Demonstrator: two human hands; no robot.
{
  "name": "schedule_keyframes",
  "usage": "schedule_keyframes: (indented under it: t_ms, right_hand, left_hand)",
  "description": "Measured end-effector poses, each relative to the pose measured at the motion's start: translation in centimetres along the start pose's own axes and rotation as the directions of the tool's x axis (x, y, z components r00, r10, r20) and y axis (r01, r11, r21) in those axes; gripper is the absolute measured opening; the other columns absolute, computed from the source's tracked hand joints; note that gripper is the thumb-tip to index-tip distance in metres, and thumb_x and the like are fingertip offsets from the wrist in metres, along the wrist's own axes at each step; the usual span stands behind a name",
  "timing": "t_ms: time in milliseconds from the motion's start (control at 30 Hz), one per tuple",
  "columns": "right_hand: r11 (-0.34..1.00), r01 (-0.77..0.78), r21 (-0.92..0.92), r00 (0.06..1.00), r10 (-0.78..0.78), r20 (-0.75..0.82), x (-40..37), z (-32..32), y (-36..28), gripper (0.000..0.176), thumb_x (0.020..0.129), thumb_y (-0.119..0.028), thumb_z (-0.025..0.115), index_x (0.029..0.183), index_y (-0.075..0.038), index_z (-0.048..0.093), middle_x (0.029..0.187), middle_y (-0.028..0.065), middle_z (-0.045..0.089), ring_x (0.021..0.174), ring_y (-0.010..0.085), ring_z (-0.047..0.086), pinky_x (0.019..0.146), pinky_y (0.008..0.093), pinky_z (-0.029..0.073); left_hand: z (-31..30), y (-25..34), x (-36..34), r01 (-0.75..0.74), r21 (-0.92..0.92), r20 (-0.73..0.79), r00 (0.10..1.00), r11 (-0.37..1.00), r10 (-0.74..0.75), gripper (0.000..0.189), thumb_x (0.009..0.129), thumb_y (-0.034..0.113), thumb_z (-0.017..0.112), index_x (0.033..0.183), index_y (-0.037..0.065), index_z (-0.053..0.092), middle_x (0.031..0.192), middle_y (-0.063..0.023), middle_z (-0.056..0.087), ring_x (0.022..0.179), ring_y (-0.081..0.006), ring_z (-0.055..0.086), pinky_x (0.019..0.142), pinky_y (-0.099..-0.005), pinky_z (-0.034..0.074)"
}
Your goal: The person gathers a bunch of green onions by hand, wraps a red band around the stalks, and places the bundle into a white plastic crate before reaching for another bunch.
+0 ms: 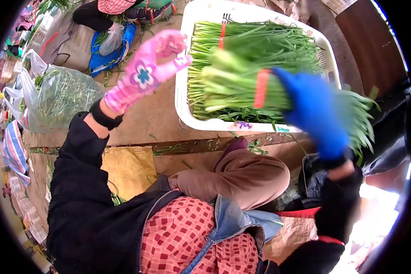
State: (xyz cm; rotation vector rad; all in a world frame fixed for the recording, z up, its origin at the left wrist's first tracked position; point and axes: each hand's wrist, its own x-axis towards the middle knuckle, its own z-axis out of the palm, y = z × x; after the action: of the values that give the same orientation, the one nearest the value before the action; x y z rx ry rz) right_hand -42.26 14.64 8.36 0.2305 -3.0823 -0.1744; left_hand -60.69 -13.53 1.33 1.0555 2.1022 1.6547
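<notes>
A white plastic crate (pixel 182 100) stands in front of me, full of long green stalks (pixel 255 39) laid side by side. Over its near right part, my right hand (pixel 317 109) in a blue glove holds a thick green bunch (pixel 228 89) bound with a red band (pixel 261 88). The bunch's pale cut ends point left and its leaves hang out to the right past the hand. My left hand (pixel 157 61), in a pink flowered glove, is raised just left of the crate, fingers curved and apart, holding nothing. Both the bunch and the blue glove are blurred.
A clear plastic bag of greens (pixel 66 96) lies at the left. Behind it, another person's hand (pixel 115 29) is near a blue sheet (pixel 100 59). A yellow-brown sheet (pixel 130 169) lies beside my folded leg (pixel 255 173). Dark brown boards (pixel 370 45) are at the upper right.
</notes>
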Motion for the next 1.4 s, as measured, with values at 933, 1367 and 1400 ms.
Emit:
schedule_keyframes:
  t_ms: [933, 1367, 1400]
  right_hand:
    - [0.832, -0.456, 0.317, 0.85, 0.513, -0.122, -8.2, 9.6, 0.0, 0.011, 0.075, -0.014, 0.06, 0.075, -0.007, 0.068, 0.073, 0.0163, 0.067, 0.067, 0.0359, 0.067, 0.058, 0.0471, 0.054]
    - [0.757, -0.604, 0.249, 0.783, 0.504, 0.364, -7.8, 20.5, 8.4, 0.017, 0.075, -0.017, 0.062, 0.083, -0.009, 0.074, 0.084, 0.018, 0.071, 0.081, 0.037, 0.07, 0.071, 0.0464, 0.056]
    - [0.76, -0.604, 0.241, 0.779, 0.496, 0.384, -7.5, 20.5, 8.4, 0.017, 0.075, -0.017, 0.062, 0.083, -0.009, 0.075, 0.085, 0.0177, 0.071, 0.081, 0.0366, 0.07, 0.071, 0.0461, 0.056]
  left_hand:
    - [12.2, -3.5, 3.7, -0.476, 0.668, 0.741, 0.491, 0.572, -0.457, 0.104, 0.091, 0.059, 0.055, 0.151, -0.009, 0.006, 0.157, -0.0338, 0.009, 0.148, -0.0466, 0.008, 0.112, -0.0634, 0.02]
    - [26.6, -5.8, 6.2, -0.717, 0.557, 0.755, 0.648, 0.418, 0.106, 0.087, 0.091, 0.051, 0.057, 0.15, -0.004, 0.024, 0.159, -0.0222, 0.018, 0.148, -0.0401, 0.011, 0.109, -0.0729, 0.01]
    - [26.8, -6.2, 6.1, -0.731, 0.574, 0.757, 0.645, 0.369, 0.1, 0.083, 0.094, 0.053, 0.049, 0.151, -0.001, 0.025, 0.16, -0.0206, 0.018, 0.149, -0.0392, 0.012, 0.106, -0.0749, 0.012]
